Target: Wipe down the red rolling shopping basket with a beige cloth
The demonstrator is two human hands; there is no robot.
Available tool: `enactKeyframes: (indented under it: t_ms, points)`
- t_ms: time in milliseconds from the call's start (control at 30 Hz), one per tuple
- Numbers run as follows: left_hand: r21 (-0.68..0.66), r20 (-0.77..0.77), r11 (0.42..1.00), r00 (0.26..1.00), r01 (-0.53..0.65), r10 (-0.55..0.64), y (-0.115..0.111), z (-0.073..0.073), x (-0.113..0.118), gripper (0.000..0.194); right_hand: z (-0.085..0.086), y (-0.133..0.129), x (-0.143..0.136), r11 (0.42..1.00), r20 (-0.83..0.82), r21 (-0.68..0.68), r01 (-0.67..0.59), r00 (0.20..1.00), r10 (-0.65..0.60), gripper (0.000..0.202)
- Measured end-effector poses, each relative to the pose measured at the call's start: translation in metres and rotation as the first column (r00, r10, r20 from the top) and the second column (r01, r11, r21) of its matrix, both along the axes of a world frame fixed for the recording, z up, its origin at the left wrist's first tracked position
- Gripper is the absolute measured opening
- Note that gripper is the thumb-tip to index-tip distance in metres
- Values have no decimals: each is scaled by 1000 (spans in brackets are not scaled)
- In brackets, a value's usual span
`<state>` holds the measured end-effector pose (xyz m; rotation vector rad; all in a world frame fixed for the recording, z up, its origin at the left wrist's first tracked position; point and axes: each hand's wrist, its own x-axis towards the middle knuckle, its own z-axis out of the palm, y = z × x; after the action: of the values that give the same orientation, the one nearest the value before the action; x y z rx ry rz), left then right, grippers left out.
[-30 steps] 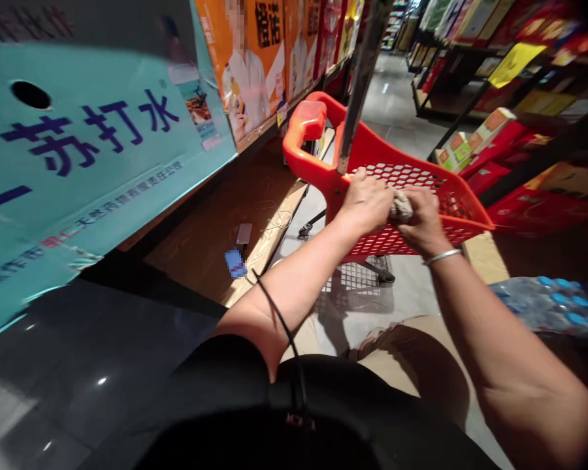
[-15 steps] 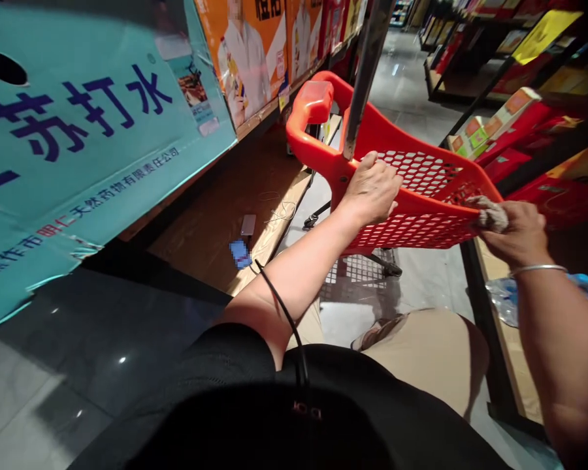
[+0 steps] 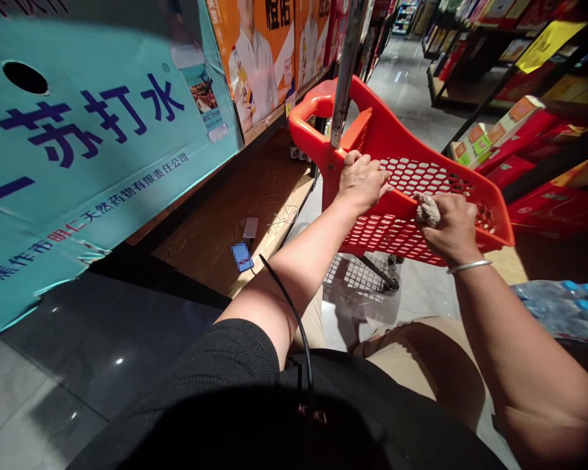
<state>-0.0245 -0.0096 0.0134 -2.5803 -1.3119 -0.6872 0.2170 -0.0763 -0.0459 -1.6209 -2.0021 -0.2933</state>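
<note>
A red plastic shopping cart [image 3: 392, 130] with honeycomb holes in its sides stands in front of me, tilted in view. My left hand [image 3: 361, 183] is closed over the near rim of its basket, close to the handle end. Further along that same rim, my right hand [image 3: 451, 225] presses a crumpled greyish-white cloth [image 3: 428, 210] against the edge, fingers wrapped round it. The cloth's far side is hidden by the hand. A worn metal bar [image 3: 343, 85] rises at the handle end, just beyond my left hand.
Left of me is a large turquoise carton [image 3: 127, 163], with orange cartons [image 3: 259, 59] behind it. A phone [image 3: 242, 256] and a pale device [image 3: 250, 228] lie on the low wooden shelf [image 3: 200, 245]. Bottled water [image 3: 558, 303] and red boxes [image 3: 553, 202] are on the right.
My right hand has slid the cloth along the rim from the far corner toward my left hand. The left hand keeps its hold. The view has shifted slightly.
</note>
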Motion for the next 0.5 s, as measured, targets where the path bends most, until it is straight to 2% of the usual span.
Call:
enactKeyframes:
  t_ms: [67, 133, 233, 367, 433, 500]
  points:
    - [3, -16, 1000, 1000, -12, 12, 0, 0, -3, 38, -2, -3, 5, 1000, 8, -22, -9, 1000, 9, 41]
    - [9, -33, 1000, 999, -13, 13, -1, 0, -6, 40, -7, -10, 22, 999, 9, -34, 34, 999, -34, 43]
    - [21, -36, 1000, 999, 0, 1, -4, 0, -10, 40, -15, -26, 61, 988, -17, -30, 152, 988, -152, 40]
    - [47, -31, 999, 1000, 1, 1, -4, -1, -10, 34, -16, -44, 110, 972, -105, -76, 224, 967, -231, 34]
    - [63, -36, 998, 999, 6, -3, -3, -3, -6, 36, -15, -45, 119, 957, -157, -94, 274, 945, -286, 34]
    - [83, -36, 996, 999, 19, -16, -4, -3, -3, 36, -13, -40, 112, 943, -181, -84, 321, 926, -331, 34]
